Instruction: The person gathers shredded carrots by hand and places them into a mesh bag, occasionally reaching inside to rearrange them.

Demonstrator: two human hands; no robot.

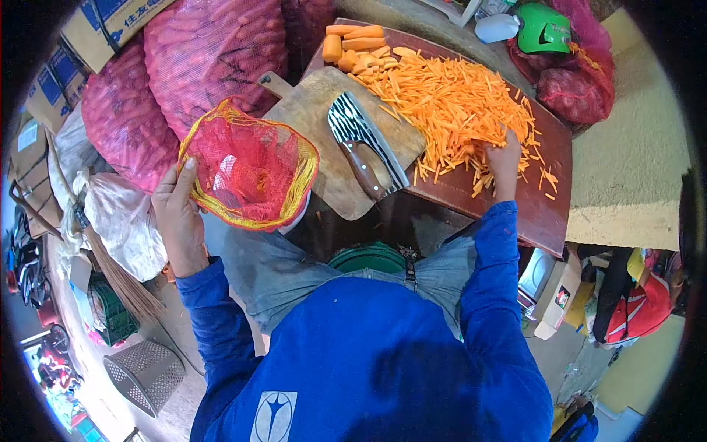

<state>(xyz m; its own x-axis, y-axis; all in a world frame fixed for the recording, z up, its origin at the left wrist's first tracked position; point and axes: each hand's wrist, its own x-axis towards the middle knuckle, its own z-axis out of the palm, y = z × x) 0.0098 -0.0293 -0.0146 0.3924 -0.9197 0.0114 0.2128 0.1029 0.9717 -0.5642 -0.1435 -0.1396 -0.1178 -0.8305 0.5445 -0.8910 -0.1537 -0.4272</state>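
Note:
My left hand (179, 210) is closed on the yellow-edged rim of a red mesh bag (247, 166), whose mouth faces up with a few orange bits inside. Cut carrot sticks (456, 96) lie heaped on a dark red table (556, 166). At the heap's lower right edge is my right hand (504, 163), its fingertips partly hidden among the sticks, so their grip does not show. A patterned cleaver (366, 147) with a brown handle rests on a wooden cutting board (305, 110) between the bag and the heap. Larger carrot pieces (361, 43) sit at the table's far left corner.
Big mesh sacks of carrots (213, 59) stand at the upper left. A green basin (372, 258) is between my knees. A green helmet (543, 28) and a red mesh bag of produce (574, 92) lie beyond the table. A grey basket (145, 377) stands lower left.

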